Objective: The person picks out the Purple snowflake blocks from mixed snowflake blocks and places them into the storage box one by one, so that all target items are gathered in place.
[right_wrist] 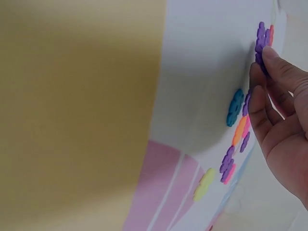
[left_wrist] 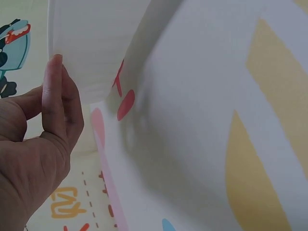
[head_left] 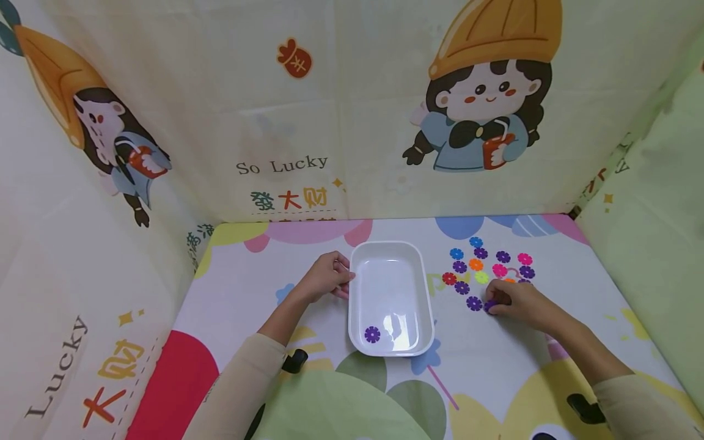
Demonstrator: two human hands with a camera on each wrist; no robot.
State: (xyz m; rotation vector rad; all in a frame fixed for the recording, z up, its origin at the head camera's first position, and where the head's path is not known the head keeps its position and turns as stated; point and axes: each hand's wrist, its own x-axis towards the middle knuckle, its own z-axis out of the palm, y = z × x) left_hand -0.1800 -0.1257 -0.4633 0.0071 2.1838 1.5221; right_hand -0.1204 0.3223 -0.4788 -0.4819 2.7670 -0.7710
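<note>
In the head view, the left hand (head_left: 324, 278) pinches the left rim of a shallow white rounded-rectangular tray (head_left: 385, 281) on the patterned counter (head_left: 242, 275). One purple flower-shaped disc (head_left: 372, 334) lies inside. The right hand (head_left: 519, 302) has its grip closed on a second purple flower-shaped disc (head_left: 490, 305); picking it up seems the step in hand. The next move likely calls for a clean lift, with a neighbouring purple disc (head_left: 473, 304) just beside and the tray's raised wall to clear.

In the left wrist view, the fingers meet the tray's outer wall.

In the right wrist view, thumb and fingertip hold the disc; I cannot tell whether it is off the counter. Teal (right_wrist: 235, 108) and yellow (right_wrist: 204, 184) flower-shaped discs lie nearby.
</note>
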